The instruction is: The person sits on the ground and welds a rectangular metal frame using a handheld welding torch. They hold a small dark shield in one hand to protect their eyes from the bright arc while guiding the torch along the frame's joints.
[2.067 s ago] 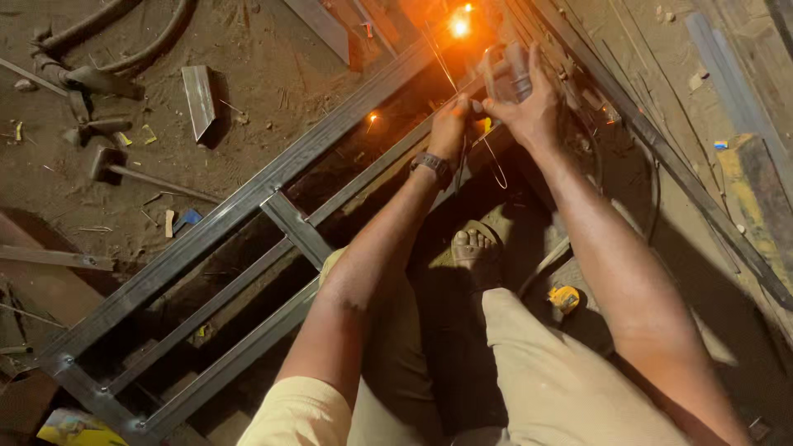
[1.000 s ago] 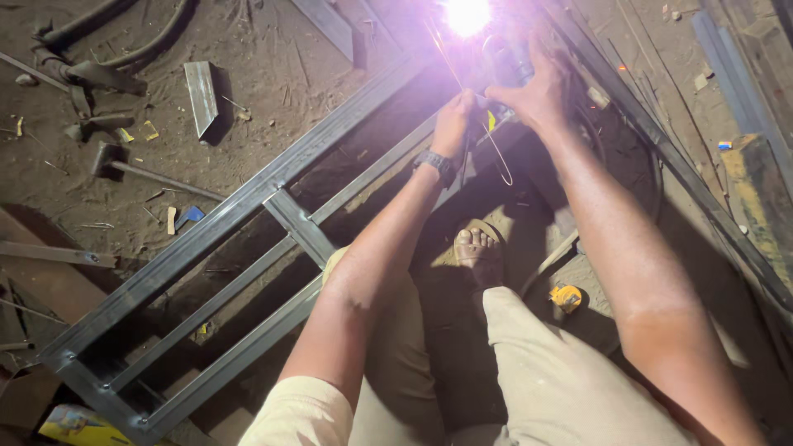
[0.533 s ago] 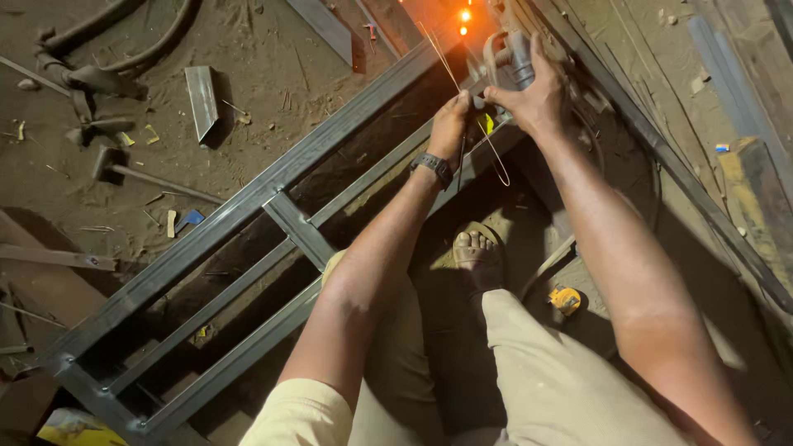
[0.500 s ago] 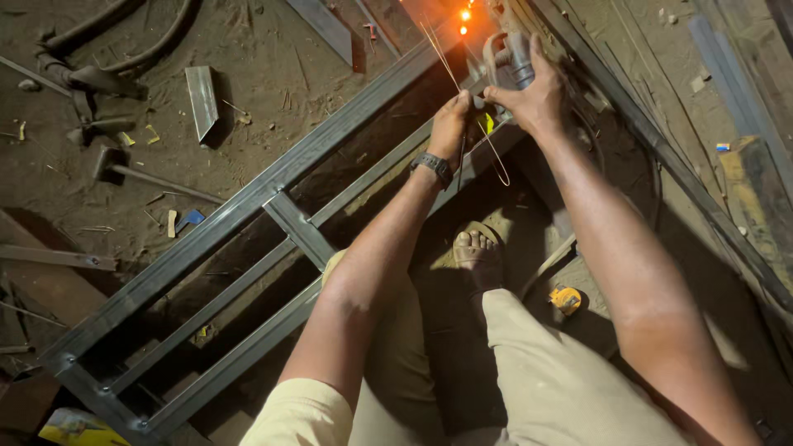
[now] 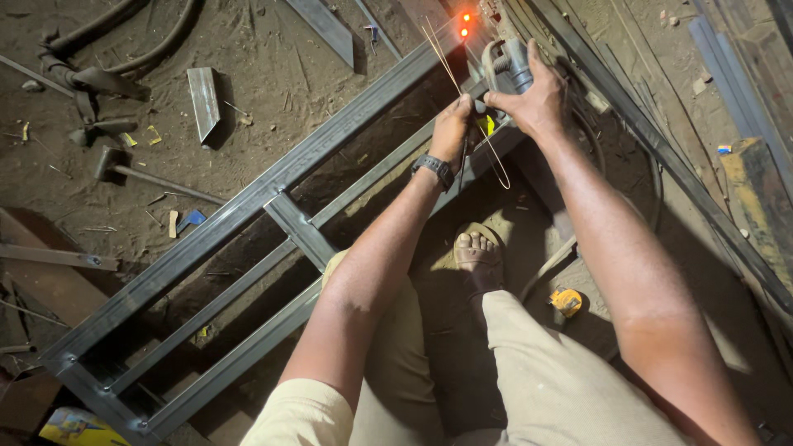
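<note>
In the upper middle of the frame the right hand (image 5: 533, 99) is clamped around a grey electrode holder (image 5: 508, 64); just left of it the left hand (image 5: 453, 130), a black wristwatch (image 5: 434, 169) on its wrist, is closed on thin welding rods (image 5: 479, 136); two orange weld spots (image 5: 465, 25) glow at the top on the steel frame (image 5: 239, 215), which runs diagonally to the lower left; a hammer (image 5: 136, 169) lies on the dirt floor (image 5: 273, 91) at left.

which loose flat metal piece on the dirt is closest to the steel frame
The short plate left of the frame, lying alone on the dirt. The longer strip sits farther up by the top edge.
</note>
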